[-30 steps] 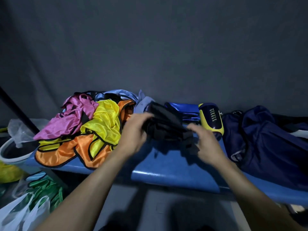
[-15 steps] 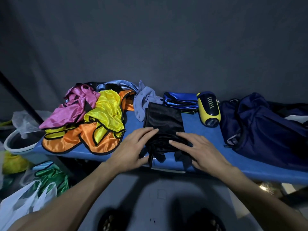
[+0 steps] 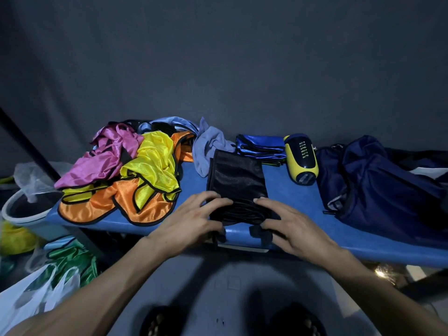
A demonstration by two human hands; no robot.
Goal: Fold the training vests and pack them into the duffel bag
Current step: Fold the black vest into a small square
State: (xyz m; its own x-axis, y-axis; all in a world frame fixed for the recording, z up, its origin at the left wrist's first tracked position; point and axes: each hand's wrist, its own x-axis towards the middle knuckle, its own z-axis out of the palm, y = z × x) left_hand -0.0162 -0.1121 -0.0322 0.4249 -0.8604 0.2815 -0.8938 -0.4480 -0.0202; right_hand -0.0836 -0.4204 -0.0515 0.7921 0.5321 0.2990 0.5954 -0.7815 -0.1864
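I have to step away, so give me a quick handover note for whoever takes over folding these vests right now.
Left hand and right hand: both grip the near end of the black vest, which lies flat on the blue bench.
Done: folded blue vests stacked behind it.
Left: finish folding the black vest; fold the pile of pink, yellow and orange vests on the left; pack everything into the navy duffel bag on the right.
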